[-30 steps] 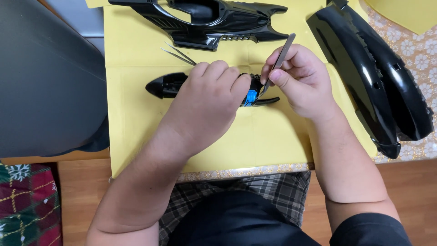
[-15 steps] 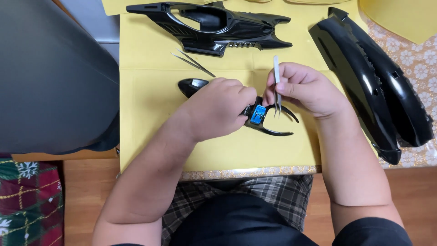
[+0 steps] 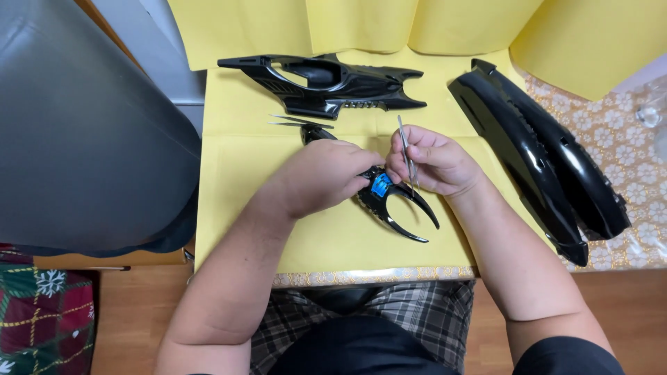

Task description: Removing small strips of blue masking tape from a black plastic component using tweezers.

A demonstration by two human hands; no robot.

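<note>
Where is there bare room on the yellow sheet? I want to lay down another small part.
The widest bare patch is the sheet's left side, between its left edge and the left hand. A smaller strip lies below the forked part, toward the table edge. It is crowded between the chassis, spare tweezers and right hand.

Beyond the work itself we note a long glossy black chassis shell (image 3: 326, 83) lying crosswise on the yellow paper sheet (image 3: 243, 173). A spare pair of tweezers (image 3: 299, 123) rests just below it. Two curved black body panels (image 3: 542, 153) lie side by side at right, partly on a floral tablecloth (image 3: 618, 132). A grey rounded object (image 3: 76, 132) fills the left.
</note>
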